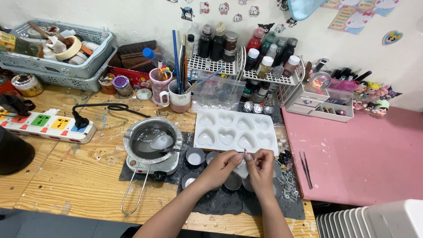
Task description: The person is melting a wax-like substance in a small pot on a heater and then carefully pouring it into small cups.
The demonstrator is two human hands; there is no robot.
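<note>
My left hand [221, 167] and my right hand [261, 168] meet above a dark mat [211, 200], fingertips pinching a small pale object [241, 167] between them; what it is cannot be told. Several small round metal cups [194, 155] sit on the mat under and beside my hands. Just beyond my fingers lies a white heart-cavity mould [235, 131]. Left of my hands a metal pot [152, 140] with clear melted wax and a white lump rests on a small electric hotplate [152, 166], its wire handle [132, 194] pointing toward me.
A multi-colour power strip [46, 125] lies at left with a black plug in it. Cups of brushes [178, 94], racks of bottles [246, 55], grey baskets [57, 57] and a small drawer unit [317, 103] line the back. Black tweezers [305, 168] lie on the pink table [365, 154].
</note>
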